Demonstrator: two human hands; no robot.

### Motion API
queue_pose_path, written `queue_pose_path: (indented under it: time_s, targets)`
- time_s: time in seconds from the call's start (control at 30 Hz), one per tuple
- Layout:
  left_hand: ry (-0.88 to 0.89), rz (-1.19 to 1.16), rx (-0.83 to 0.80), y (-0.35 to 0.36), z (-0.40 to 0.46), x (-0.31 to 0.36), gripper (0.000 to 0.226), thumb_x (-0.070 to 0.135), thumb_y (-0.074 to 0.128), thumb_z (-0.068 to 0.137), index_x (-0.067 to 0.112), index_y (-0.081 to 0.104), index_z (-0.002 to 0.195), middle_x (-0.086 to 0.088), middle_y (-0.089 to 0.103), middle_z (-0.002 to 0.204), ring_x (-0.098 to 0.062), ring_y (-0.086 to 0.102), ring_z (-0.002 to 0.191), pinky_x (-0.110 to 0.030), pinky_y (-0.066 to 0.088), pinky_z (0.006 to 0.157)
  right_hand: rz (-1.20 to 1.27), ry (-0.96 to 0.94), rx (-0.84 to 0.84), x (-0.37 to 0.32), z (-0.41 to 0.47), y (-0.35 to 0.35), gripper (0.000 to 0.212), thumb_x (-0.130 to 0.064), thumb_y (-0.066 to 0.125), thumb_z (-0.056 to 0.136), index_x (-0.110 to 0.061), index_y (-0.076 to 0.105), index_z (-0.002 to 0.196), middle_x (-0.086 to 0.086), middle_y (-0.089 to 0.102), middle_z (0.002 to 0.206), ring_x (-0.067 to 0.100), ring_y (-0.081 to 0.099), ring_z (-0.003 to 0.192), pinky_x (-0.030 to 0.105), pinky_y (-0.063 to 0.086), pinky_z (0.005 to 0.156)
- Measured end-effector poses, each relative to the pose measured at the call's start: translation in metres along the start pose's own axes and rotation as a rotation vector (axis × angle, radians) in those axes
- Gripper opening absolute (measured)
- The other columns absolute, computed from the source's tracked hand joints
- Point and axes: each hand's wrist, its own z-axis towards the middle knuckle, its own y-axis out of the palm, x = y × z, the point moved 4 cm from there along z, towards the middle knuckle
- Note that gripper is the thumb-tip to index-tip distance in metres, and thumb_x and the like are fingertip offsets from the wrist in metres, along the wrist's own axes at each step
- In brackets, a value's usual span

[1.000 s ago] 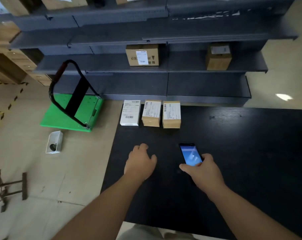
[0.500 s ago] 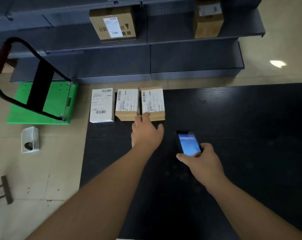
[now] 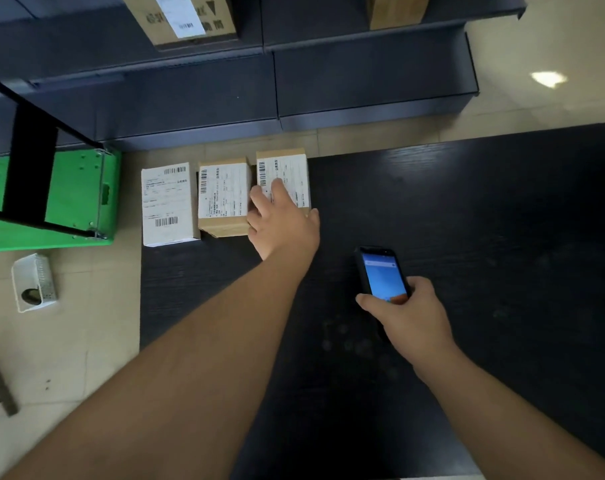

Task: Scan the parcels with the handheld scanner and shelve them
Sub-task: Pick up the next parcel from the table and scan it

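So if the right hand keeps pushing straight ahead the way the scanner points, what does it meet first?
Probably nothing on the table: the right hand aims the scanner past the rightmost brown parcel, toward the shelf base. Depth is uncertain.

A black table (image 3: 484,237) fills the centre and right of the frame. Above it, dark grey shelving (image 3: 363,74) spans the top. Beige floor tiles (image 3: 69,341) run down the left, with a green cart (image 3: 76,192) at left and a white basket (image 3: 34,282) below it. A light glare (image 3: 549,79) shows upper right.
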Motion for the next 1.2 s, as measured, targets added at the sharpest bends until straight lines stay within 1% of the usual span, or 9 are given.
queue_pose_path:
  time_s: [0.17, 0.33, 0.43, 0.5, 0.6, 0.7, 0.87, 0.97, 1.2]
  targets:
    - [0.048, -0.002, -0.023, -0.002, -0.004, -0.003, 0.078, 0.042, 0.069, 0.096, 0.026, 0.024, 0.157, -0.010, 0.012, 0.165, -0.041, 0.039, 0.137, -0.054, 0.045, 0.109, -0.003, 0.020, 0.002, 0.007, -0.006, 0.005, 0.079, -0.041, 0.090, 0.078, -0.021, 0.044, 0.139, -0.003, 0.062, 0.100, 0.011, 0.065, 0.075, 0.027, 0.049, 0.057]
    - [0.092, -0.022, -0.097, -0.012, -0.025, -0.016, 0.075, 0.036, 0.072, 0.092, 0.029, 0.029, 0.153, -0.006, 0.016, 0.162, -0.037, 0.040, 0.134, -0.052, 0.051, 0.102, -0.027, 0.026, 0.007, 0.010, -0.024, 0.008, 0.090, -0.043, 0.089, 0.078, -0.020, 0.038, 0.148, -0.002, 0.062, 0.100, 0.014, 0.066, 0.079, 0.032, 0.055, 0.063]
    - [0.096, -0.073, -0.156, -0.020, -0.045, -0.030, 0.075, 0.031, 0.073, 0.089, 0.031, 0.032, 0.152, -0.002, 0.014, 0.162, -0.035, 0.035, 0.133, -0.045, 0.051, 0.085, -0.054, 0.018, 0.016, 0.011, -0.041, 0.006, 0.087, -0.042, 0.088, 0.079, -0.020, 0.039, 0.147, -0.003, 0.060, 0.099, 0.010, 0.062, 0.077, 0.027, 0.047, 0.057]
    - [0.087, -0.104, -0.191, -0.026, -0.058, -0.042, 0.077, 0.031, 0.074, 0.088, 0.032, 0.033, 0.153, 0.001, 0.016, 0.161, -0.034, 0.033, 0.135, -0.043, 0.048, 0.080, -0.086, 0.012, 0.021, 0.014, -0.055, 0.004, 0.086, -0.043, 0.088, 0.079, -0.020, 0.040, 0.146, -0.003, 0.060, 0.102, 0.011, 0.062, 0.081, 0.028, 0.048, 0.058]
    - [0.102, -0.127, -0.223, -0.036, -0.079, -0.058, 0.080, 0.036, 0.075, 0.086, 0.032, 0.035, 0.155, 0.003, 0.022, 0.158, -0.032, 0.034, 0.135, -0.043, 0.051, 0.087, -0.192, -0.024, 0.029, 0.020, -0.077, -0.001, 0.092, -0.051, 0.088, 0.074, -0.022, 0.038, 0.146, -0.003, 0.058, 0.108, 0.016, 0.064, 0.090, 0.037, 0.057, 0.072]
    - [0.128, -0.138, -0.249, -0.047, -0.104, -0.070, 0.080, 0.039, 0.074, 0.087, 0.031, 0.035, 0.156, 0.003, 0.024, 0.157, -0.031, 0.036, 0.136, -0.040, 0.046, 0.086, -0.268, -0.061, 0.031, 0.026, -0.099, -0.010, 0.094, -0.056, 0.087, 0.071, -0.023, 0.038, 0.145, -0.004, 0.057, 0.108, 0.018, 0.065, 0.093, 0.045, 0.061, 0.080]
    - [0.155, -0.195, -0.263, -0.066, -0.140, -0.084, 0.080, 0.037, 0.074, 0.085, 0.031, 0.038, 0.157, 0.007, 0.026, 0.155, -0.027, 0.037, 0.135, -0.041, 0.050, 0.097, -0.356, -0.131, 0.046, 0.030, -0.132, -0.029, 0.099, -0.059, 0.086, 0.071, -0.025, 0.035, 0.148, -0.002, 0.057, 0.115, 0.019, 0.063, 0.100, 0.043, 0.060, 0.081]
    - [0.176, -0.208, -0.259, -0.077, -0.160, -0.090, 0.082, 0.038, 0.077, 0.084, 0.031, 0.039, 0.157, 0.008, 0.026, 0.155, -0.026, 0.040, 0.136, -0.047, 0.052, 0.105, -0.421, -0.210, 0.029, 0.030, -0.149, -0.043, 0.100, -0.058, 0.086, 0.072, -0.023, 0.034, 0.150, -0.004, 0.059, 0.113, 0.018, 0.063, 0.099, 0.040, 0.058, 0.081]
    - [0.198, -0.266, -0.143, -0.099, -0.223, -0.104, 0.084, 0.039, 0.080, 0.082, 0.033, 0.040, 0.156, 0.011, 0.026, 0.154, -0.024, 0.042, 0.138, -0.048, 0.056, 0.104, -0.669, -0.468, -0.064, 0.028, -0.186, -0.087, 0.098, -0.059, 0.085, 0.070, -0.025, 0.036, 0.147, -0.008, 0.058, 0.104, 0.010, 0.063, 0.090, 0.038, 0.060, 0.080]
